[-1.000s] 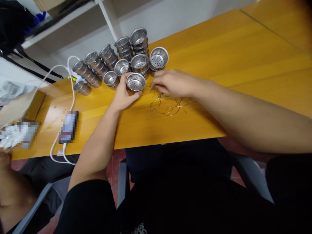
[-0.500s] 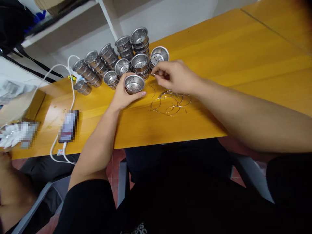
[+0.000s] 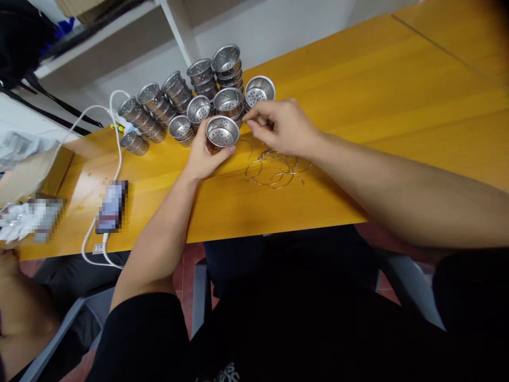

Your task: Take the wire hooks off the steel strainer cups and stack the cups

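My left hand [image 3: 204,154] is wrapped round a small perforated steel cup [image 3: 221,132], held tilted just above the yellow table [image 3: 358,95]. My right hand [image 3: 280,126] is closed in a pinch on a thin wire ring [image 3: 247,122], its end right at the cup's rim. A loose heap of wire rings [image 3: 276,168] lies on the table just below my right hand. Behind both hands stand stacks of the same steel cups [image 3: 191,98].
A phone [image 3: 112,206] lies near the table's front left, with a white cable [image 3: 107,154] looping past it. A plastic-wrapped packet [image 3: 27,220] is at the far left. Another person's arm [image 3: 16,307] shows at the lower left. A shelf [image 3: 99,32] runs behind.
My right hand rose from the ring heap with one wire ring and brought it to the cup. My left hand lifted and tilted the cup slightly.
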Action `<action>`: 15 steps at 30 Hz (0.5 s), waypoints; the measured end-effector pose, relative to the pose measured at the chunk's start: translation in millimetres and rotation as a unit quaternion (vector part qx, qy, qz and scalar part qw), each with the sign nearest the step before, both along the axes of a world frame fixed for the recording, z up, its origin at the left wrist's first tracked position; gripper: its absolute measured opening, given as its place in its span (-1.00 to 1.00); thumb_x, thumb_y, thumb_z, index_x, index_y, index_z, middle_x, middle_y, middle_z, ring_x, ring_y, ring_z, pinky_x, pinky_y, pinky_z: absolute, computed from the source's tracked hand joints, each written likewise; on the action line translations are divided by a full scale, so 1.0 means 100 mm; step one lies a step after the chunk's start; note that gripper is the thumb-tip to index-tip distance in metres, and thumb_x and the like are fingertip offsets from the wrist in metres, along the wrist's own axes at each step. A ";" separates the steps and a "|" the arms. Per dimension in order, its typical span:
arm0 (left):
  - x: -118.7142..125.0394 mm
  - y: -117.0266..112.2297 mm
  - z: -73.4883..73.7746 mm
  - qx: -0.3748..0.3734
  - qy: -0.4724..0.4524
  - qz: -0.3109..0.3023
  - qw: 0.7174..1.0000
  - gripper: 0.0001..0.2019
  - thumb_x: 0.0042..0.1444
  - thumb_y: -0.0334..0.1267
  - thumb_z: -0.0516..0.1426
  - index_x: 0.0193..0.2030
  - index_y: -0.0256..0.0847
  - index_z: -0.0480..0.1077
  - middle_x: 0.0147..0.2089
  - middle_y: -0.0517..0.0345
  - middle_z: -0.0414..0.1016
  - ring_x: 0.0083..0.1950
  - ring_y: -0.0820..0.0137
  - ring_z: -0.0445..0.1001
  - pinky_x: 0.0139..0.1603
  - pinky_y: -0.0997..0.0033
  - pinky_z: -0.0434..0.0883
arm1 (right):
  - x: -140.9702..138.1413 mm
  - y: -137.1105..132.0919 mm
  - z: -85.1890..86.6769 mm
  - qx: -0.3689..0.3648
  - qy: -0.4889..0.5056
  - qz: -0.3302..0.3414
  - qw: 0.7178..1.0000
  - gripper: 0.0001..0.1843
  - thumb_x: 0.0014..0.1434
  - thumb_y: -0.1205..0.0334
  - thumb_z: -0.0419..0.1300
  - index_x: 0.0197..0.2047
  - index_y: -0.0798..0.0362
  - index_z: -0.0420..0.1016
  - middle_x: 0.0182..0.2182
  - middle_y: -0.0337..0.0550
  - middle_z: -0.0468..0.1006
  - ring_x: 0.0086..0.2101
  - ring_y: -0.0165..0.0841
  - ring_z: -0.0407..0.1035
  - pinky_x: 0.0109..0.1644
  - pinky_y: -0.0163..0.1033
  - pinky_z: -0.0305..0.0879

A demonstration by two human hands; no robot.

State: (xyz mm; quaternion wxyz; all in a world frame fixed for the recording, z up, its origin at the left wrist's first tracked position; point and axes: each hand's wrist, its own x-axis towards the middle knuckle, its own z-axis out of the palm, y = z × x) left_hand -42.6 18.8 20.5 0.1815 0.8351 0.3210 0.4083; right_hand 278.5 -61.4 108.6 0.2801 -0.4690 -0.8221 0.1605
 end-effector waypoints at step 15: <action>0.21 -0.05 -0.16 -0.025 0.018 -0.015 0.999 0.15 0.34 0.71 0.50 0.79 0.18 0.23 0.52 -0.10 0.65 0.53 -0.09 0.79 0.67 -0.28 0.71 | -0.19 0.08 -0.13 -0.010 0.008 -0.014 1.000 -0.46 0.86 -0.10 0.12 0.52 -0.04 0.80 -0.03 0.09 0.83 -0.10 0.04 0.60 0.13 0.11 0.57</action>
